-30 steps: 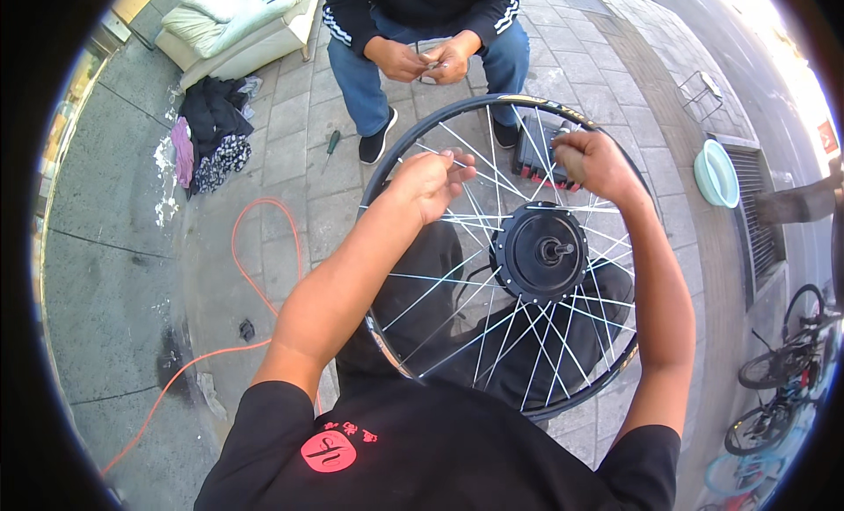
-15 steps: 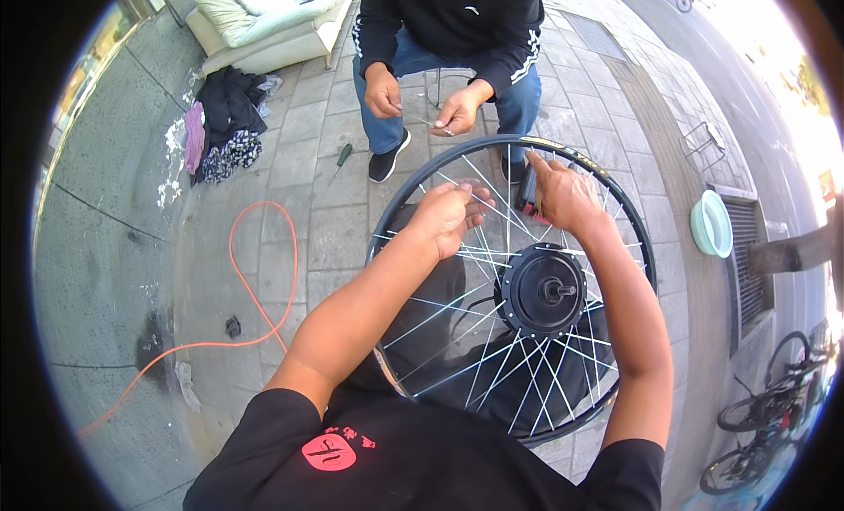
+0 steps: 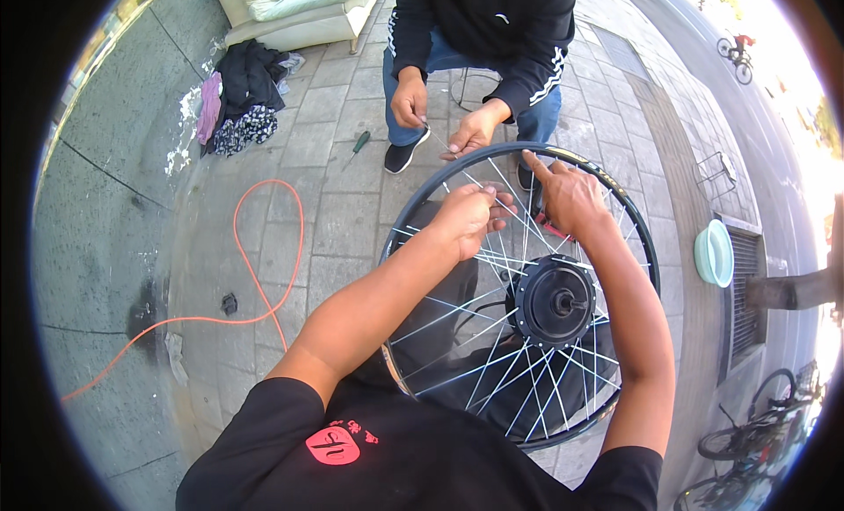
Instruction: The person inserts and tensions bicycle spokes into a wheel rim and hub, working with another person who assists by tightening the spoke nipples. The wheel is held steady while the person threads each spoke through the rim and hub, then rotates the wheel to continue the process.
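A spoked wheel [image 3: 654,247] with a black rim and a black hub motor [image 3: 556,302] lies tilted in front of me. My left hand [image 3: 475,219] is over its upper left spokes, fingers curled and thumb pressed in around a thin spoke [image 3: 503,205]. My right hand [image 3: 571,195] is at the far side of the wheel, its index finger stretched out with the tip on the rim; its thumb is hidden. Across from me, a seated person in a black top holds a thin metal rod [image 3: 437,138] between a hand [image 3: 409,100] and the other hand [image 3: 473,131].
A green-handled screwdriver [image 3: 360,144] lies on the paving left of the person's feet. An orange hose [image 3: 300,239] loops at left, below piled clothes [image 3: 251,94] and a sofa [image 3: 299,23]. At right are a pale green basin [image 3: 714,253], a drain grate [image 3: 745,291] and parked bicycles [image 3: 756,436].
The view has shifted, with the far scene lower and to the right. The other person's rod now slants more steeply. My hands keep nearly the same places on the wheel.
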Motion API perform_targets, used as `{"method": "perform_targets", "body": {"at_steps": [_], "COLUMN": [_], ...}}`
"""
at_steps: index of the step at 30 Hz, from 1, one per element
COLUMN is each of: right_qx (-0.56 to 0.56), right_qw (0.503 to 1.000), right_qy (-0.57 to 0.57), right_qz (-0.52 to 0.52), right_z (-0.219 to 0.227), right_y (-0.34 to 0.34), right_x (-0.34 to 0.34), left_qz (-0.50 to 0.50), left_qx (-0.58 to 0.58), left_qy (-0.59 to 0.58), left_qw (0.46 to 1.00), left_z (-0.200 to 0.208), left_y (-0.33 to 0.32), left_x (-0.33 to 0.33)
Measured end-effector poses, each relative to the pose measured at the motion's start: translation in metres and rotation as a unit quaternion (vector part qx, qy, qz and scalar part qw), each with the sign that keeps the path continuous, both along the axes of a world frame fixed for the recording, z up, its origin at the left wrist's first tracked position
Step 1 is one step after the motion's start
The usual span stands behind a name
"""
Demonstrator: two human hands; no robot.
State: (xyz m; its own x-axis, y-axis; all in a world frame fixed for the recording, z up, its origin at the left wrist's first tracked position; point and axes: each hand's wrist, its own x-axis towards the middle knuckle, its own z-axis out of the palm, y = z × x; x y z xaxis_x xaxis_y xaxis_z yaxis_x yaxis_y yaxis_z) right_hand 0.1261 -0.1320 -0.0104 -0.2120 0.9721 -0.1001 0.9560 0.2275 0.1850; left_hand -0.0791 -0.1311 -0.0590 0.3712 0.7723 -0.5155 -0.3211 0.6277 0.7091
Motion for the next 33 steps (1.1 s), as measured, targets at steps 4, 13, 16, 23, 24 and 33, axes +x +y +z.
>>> {"method": "perform_targets", "body": {"at_steps": [4, 13, 16, 23, 24, 33], "right_qx": [0.012, -0.016, -0.032, -0.041, -0.034, -0.059], "right_qw": [0.999, 0.995, 0.976, 0.945, 0.945, 0.887], "right_qy": [-0.002, 0.054, 0.212, 0.325, 0.326, 0.448], "right_qz": [0.033, 0.088, 0.037, -0.024, -0.022, -0.095], "right_z": [-0.002, 0.017, 0.014, 0.002, -0.001, -0.020], "right_y": [0.003, 0.001, 0.000, -0.033, -0.033, -0.028], "right_x": [-0.011, -0.034, -0.033, -0.041, -0.042, -0.044], "left_qz": [-0.001, 0.008, 0.023, 0.047, 0.044, 0.071], "left_qx": [-0.005, 0.002, 0.002, 0.003, 0.007, -0.017], "left_qy": [0.000, -0.005, -0.011, -0.001, 0.004, 0.037], "left_qw": [1.000, 1.000, 1.000, 0.999, 0.999, 0.997], "left_z": [0.002, -0.001, -0.007, -0.008, -0.008, -0.003], "left_y": [0.000, -0.001, 0.001, 0.007, 0.009, 0.009], "left_x": [0.001, 0.001, 0.005, 0.009, 0.011, 0.011]}}
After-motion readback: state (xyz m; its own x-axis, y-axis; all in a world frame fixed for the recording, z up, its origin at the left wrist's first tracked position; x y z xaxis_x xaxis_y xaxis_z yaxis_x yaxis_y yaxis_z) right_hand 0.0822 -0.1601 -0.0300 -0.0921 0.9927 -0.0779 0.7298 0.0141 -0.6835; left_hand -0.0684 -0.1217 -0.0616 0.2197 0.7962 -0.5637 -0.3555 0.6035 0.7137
